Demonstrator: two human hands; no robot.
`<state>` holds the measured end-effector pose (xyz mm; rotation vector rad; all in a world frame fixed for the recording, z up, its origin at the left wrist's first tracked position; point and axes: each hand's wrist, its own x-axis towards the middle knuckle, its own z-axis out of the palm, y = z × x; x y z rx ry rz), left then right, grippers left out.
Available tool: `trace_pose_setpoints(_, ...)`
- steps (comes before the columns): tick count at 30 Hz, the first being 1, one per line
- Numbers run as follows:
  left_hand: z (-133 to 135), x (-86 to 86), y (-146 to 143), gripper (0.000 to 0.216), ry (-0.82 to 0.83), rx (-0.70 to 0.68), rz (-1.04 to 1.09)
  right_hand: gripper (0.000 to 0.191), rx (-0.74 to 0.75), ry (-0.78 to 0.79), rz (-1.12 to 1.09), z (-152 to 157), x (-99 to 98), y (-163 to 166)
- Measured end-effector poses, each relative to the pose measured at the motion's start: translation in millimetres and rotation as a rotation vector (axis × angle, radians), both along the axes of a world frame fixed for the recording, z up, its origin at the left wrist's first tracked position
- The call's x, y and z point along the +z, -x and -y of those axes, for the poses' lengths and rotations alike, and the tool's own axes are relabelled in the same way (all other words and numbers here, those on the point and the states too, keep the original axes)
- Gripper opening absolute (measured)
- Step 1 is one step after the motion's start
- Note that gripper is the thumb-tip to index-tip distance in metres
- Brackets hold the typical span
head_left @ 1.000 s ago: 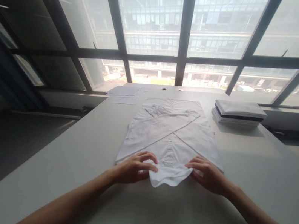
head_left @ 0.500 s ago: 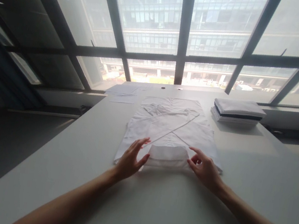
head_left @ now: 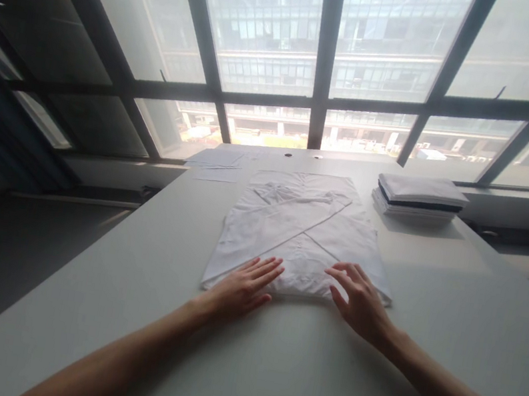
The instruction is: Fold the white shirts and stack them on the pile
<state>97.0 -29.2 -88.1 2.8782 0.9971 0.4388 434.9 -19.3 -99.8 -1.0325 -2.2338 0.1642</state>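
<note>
A white shirt (head_left: 308, 222) lies spread on the white table, its sleeves folded across one another over the body. At its near left edge my left hand (head_left: 246, 289) rests palm down, fingers stretched out over the cloth. My right hand (head_left: 359, 302) is at the near right edge with its fingers apart and slightly bent, holding nothing. Between the two hands, the shirt's near edge lies low with small wrinkles. Whether the right fingertips touch the cloth or hover just above it, I cannot tell.
A stack of folded garments (head_left: 419, 197), white with a dark layer, stands on the table (head_left: 275, 375) at the far right. Several sheets of paper (head_left: 217, 163) lie at the far left. Large windows (head_left: 272, 30) rise beyond the table's far edge.
The near edge of the shirt, raised as a flap between my hands, has come down flat. My left hand has flattened onto the cloth; my right fingers have spread from a pinch.
</note>
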Motion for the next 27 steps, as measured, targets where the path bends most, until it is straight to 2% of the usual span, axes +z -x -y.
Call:
trace_pose_setpoints(6,-0.5,-6.6,2.5,0.069,0.132,0.035,-0.078,0.065,0.220,0.034,0.224,7.2,-2.9,6.1)
trace_pose_setpoints(10,-0.5,-6.7,1.3,0.072,0.181,0.080,-0.117,0.073,0.266,0.164,0.346,5.8,-8.4,1.5)
trace_pose_setpoints(14,0.1,-5.1,0.1,0.073,0.216,0.142,-0.164,0.078,0.260,0.295,0.434,7.5,4.9,-1.4)
trace_pose_setpoints(17,0.1,-5.8,-0.8,0.074,0.215,0.177,-0.162,0.074,0.253,0.335,0.440,10.3,21.2,-0.5)
trace_pose_setpoints(20,-0.2,-7.0,-1.3,0.075,0.215,0.206,-0.159,0.057,0.235,0.319,0.386,8.0,30.0,-2.3)
trace_pose_setpoints(23,0.1,-6.7,-0.4,0.077,0.224,0.218,-0.154,0.043,0.186,0.262,0.274,-2.1,26.0,-11.4)
trace_pose_setpoints(27,1.6,-4.2,1.9,0.068,0.179,0.200,-0.038,0.037,-0.003,0.101,-0.011,-17.9,13.4,-27.4)
